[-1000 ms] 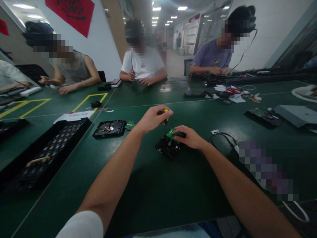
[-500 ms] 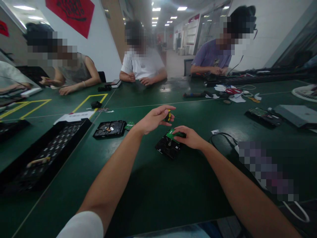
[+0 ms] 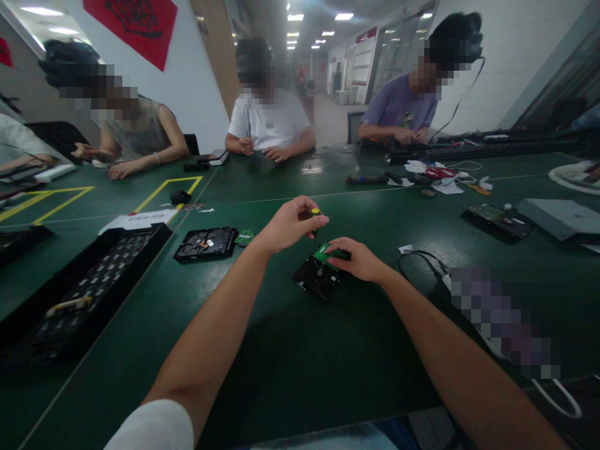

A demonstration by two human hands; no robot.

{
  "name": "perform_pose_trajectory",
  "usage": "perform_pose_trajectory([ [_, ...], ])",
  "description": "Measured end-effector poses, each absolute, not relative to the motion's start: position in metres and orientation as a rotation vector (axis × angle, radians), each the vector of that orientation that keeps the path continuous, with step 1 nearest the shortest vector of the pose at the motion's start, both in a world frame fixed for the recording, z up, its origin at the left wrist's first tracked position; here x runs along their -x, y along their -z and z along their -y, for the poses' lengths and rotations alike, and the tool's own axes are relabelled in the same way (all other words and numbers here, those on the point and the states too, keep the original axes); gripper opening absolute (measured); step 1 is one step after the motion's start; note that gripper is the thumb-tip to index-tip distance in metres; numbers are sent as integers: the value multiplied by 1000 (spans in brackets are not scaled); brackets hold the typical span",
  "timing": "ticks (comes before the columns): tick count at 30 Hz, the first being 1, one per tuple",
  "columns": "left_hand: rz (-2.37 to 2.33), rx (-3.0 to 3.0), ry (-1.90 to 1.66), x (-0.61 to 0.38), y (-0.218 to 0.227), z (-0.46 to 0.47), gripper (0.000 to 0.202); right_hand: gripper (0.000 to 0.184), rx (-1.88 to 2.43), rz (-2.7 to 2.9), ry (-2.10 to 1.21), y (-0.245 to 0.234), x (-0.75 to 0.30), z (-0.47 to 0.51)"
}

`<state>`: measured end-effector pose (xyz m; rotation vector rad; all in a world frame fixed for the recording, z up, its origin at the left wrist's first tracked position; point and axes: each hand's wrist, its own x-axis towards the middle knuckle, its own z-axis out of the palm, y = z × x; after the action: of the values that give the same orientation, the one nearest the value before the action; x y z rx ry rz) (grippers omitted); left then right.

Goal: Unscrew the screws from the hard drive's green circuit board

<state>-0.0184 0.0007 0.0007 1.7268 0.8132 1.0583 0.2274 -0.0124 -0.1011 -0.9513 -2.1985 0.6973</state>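
In front of me a black hard drive point(image 3: 315, 278) lies tilted at an angle on the green tabletop, with a green circuit board point(image 3: 321, 252) at its far end. My right hand point(image 3: 360, 259) grips the drive's far right side, its fingers resting over the board. Above the far end of the drive, my left hand point(image 3: 293, 225) pinches a small screwdriver point(image 3: 315, 214) with a yellow-and-black handle. The yellow cap points up, and the tip is too small to make out.
Left of my arms lie an opened hard drive point(image 3: 206, 244), a loose green board point(image 3: 244, 237) and a long black tray point(image 3: 89, 294). To the right are a cable point(image 3: 429, 255), another drive point(image 3: 497, 221) and a grey box point(image 3: 562, 219). Several people sit across the table.
My left fingers have shifted around the screwdriver handle, and its yellow cap now shows on top. My right hand and the hard drive have stayed in place.
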Motion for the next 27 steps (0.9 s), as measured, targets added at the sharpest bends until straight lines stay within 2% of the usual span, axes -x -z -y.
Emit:
perform_pose_trajectory([
  [5, -738, -1685, -1021, 19, -3, 1, 34, 21, 963, 2202, -691, 99, -227, 13],
  [13, -720, -1451, -990, 21, -3, -2, 27, 21, 970, 2195, -688, 100, -227, 13],
  [21, -921, -1867, -1094, 23, 1, -5, 30, 22, 955, 2202, -689, 102, -227, 11],
  [27, -892, -1896, -1094, 23, 1, -4, 32, 22, 951, 2210, -696, 100, -227, 12],
])
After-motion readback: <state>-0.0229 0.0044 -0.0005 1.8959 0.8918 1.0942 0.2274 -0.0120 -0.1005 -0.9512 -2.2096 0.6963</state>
